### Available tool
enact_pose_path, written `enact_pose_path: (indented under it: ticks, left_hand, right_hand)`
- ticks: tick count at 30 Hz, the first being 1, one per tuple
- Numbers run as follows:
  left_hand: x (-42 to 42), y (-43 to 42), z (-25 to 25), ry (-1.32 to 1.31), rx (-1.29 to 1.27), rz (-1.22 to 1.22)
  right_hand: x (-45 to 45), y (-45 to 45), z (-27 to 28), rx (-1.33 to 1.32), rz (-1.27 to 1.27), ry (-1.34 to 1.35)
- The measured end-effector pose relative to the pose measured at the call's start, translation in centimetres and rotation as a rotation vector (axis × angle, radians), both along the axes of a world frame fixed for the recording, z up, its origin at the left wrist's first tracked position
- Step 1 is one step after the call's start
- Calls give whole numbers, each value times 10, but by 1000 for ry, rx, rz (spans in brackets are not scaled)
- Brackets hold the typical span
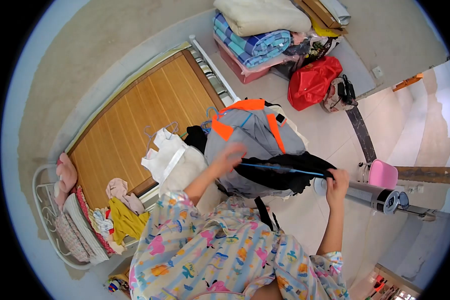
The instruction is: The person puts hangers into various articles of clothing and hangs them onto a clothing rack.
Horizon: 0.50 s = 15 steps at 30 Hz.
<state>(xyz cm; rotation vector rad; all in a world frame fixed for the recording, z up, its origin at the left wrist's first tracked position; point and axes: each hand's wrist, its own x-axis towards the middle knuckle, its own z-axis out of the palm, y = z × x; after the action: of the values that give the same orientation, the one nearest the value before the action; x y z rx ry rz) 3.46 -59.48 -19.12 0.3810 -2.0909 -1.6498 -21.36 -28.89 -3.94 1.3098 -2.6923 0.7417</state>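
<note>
My right hand (pixel 337 182) is closed on one end of a black garment (pixel 285 171) with lacy-looking edges. Along the garment runs a thin blue bar (pixel 280 168), which looks like part of a clothes hanger. Near the garment's other end, my left hand (pixel 227 157) is smeared by motion, so its grip is unclear. Behind and beneath lies a grey jacket with orange trim (pixel 245 130). To the left, a white dress (pixel 172 155) lies on the bed's edge beside blue hangers (pixel 160 131).
A bed with a wooden mat (pixel 150 95) stands left, with folded clothes (pixel 127 217) at its foot. Bedding (pixel 257 42) and a red bag (pixel 315 82) sit at the back. To the right are a pink chair (pixel 383 174) and a grey cylindrical appliance (pixel 365 194).
</note>
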Motion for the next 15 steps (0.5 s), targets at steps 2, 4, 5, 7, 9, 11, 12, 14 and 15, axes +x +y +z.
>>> enact_pose_path:
  ticks: [2, 4, 5, 7, 9, 11, 12, 14, 15]
  left_hand:
    - [0, -47, -60, -267, 576, 198]
    - [-12, -84, -127, -428, 362, 530]
    - [-11, -107, -178, -575, 401, 549]
    - [-3, -123, -226, -752, 486, 594]
    - [-7, -127, -251, -801, 572, 645]
    - [-14, -124, -262, -785, 682, 611]
    - [-21, -115, -245, -753, 725, 623]
    - [-24, -107, -253, -745, 704, 633]
    - [-22, -111, -267, -764, 641, 631]
  right_hand:
    - [9, 18, -8, -27, -75, -40]
    - [21, 33, -13, -58, -158, -102]
    - [28, 40, -15, -75, -205, -144]
    - [42, 55, -17, -83, -289, -206]
    - [53, 62, -17, -76, -366, -237]
    - [64, 67, -16, -109, -443, -300]
    - [67, 71, -18, -140, -473, -322]
    - [70, 83, -24, -195, -487, -346]
    - [71, 91, -26, -196, -504, -355]
